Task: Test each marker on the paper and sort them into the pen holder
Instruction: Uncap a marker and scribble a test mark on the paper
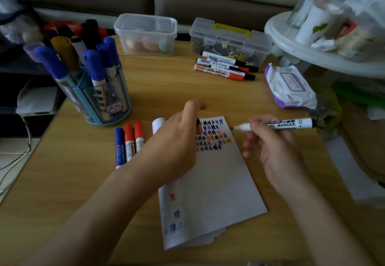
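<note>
One uncapped whiteboard marker (279, 124), judged light, stiff and slick-barrelled, is pinched near its tip end by the fingers of the right hand (273, 151) just off the paper's (210, 182) right edge, while what looks like its black cap (198, 122) is gripped in the left hand (179, 140) over the paper.

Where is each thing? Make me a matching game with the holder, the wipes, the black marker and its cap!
Things:
1 holder
2 wipes
3 black marker
4 cap

Places:
A in the right hand
B left side of the table
C in the left hand
D right side of the table

Pairs: 1-B, 2-D, 3-A, 4-C.
</note>
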